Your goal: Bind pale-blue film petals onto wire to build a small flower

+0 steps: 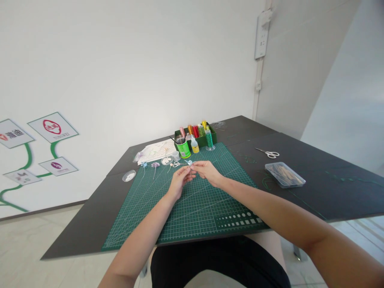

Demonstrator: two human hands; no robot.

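Above the green cutting mat, both hands meet at a small pale blue flower on a thin stem. My left hand pinches the stem just below the bloom. From the right, my right hand closes its thumb and fingers at the flower's edge; its exact fingertip contact is too small to make out. Behind the hands lie small scissors and a round dish with white pieces. A blue flower and a purple flower on stems rest at the mat's back left.
A green box of thread spools stands at the back, with a green can, a glue bottle and a green spool before it. White scissors and a plastic box of sticks lie right. A small dish sits left.
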